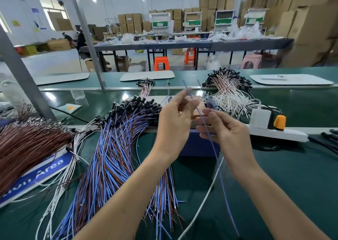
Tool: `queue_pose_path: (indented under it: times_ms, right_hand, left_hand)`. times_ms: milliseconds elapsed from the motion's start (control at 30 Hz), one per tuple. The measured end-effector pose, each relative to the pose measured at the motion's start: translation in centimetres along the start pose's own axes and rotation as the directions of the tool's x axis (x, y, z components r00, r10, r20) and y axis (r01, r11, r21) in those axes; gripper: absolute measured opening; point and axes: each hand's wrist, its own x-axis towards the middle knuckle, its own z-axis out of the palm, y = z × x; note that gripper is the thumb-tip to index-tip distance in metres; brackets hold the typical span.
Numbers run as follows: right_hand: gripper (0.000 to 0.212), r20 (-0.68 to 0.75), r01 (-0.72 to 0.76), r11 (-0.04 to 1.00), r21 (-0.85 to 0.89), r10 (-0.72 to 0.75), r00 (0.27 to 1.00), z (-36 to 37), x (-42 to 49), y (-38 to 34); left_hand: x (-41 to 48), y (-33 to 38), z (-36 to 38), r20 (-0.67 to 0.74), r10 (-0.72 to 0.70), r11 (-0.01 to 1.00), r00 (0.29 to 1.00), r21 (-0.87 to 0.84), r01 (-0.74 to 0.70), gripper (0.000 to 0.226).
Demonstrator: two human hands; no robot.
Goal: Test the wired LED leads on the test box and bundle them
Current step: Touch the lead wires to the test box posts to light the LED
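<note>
"Where's the blue wire (226,194)?"
"Centre frame, slanting down to the lower right. Left hand (173,119) and right hand (226,130) both pinch it — left nearer the top tip. The test box (198,146) sits just behind them."

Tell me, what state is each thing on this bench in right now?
left hand: pinches the thin blue wire lead near its top.
right hand: pinches the same lead lower down.
thin blue wire lead: held off the bench, tail hanging down.
blue test box with copper top: mostly hidden behind the hands.
pile of blue-and-brown leads: loose, fanned out, unbundled.
white power strip: white charger and orange plug plugged in.
</note>
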Motion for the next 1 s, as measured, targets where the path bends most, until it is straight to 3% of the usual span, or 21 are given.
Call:
queue_pose_path:
  times_ms: [67, 167, 267, 367, 500, 733, 1000]
  right_hand:
    - [0.016, -0.094, 0.015, 1.000, 0.018, -0.013, 0.996, -1.1, 0.6, -0.3]
    - [0.025, -0.217, 0.068, 0.997, -0.045, -0.076, 0.973, -3.3, 0.8, -0.2]
    - [0.026, -0.281, 0.085, 0.985, -0.149, -0.124, 0.952, -5.1, -0.4, 1.6]
    - [0.025, -0.314, 0.055, 0.969, -0.243, -0.132, 0.940, -5.6, -1.8, 4.7]
    - [0.024, -0.349, 0.074, 0.925, -0.373, -0.214, 0.912, -6.2, -2.6, 6.9]
    - [0.023, -0.323, 0.059, 0.874, -0.482, -0.241, 0.915, -7.1, -3.4, 7.7]
    - [0.015, -0.300, 0.060, 0.846, -0.530, -0.253, 0.920, -7.0, -3.6, 7.8]
  left_hand:
    - [0.3, -0.3, -0.8, -0.080, 0.026, 1.000, 0.996, 0.012, -0.025, 0.039]
    - [0.2, -1.6, -3.1, -0.244, 0.014, 1.000, 0.970, -0.019, -0.019, 0.023]
    - [-0.9, -4.1, -5.0, -0.324, 0.029, 0.992, 0.946, 0.123, 0.012, 0.009]
    - [-2.9, -7.0, -5.7, -0.285, 0.087, 0.929, 0.955, 0.370, 0.026, 0.011]
    - [-4.4, -8.9, -5.5, -0.201, 0.133, 0.856, 0.971, 0.516, -0.010, 0.030]
    - [-5.3, -9.0, -5.2, -0.177, 0.144, 0.855, 0.973, 0.517, -0.032, 0.009]
    - [-5.6, -9.6, -5.2, -0.121, 0.180, 0.800, 0.976, 0.596, -0.074, 0.019]
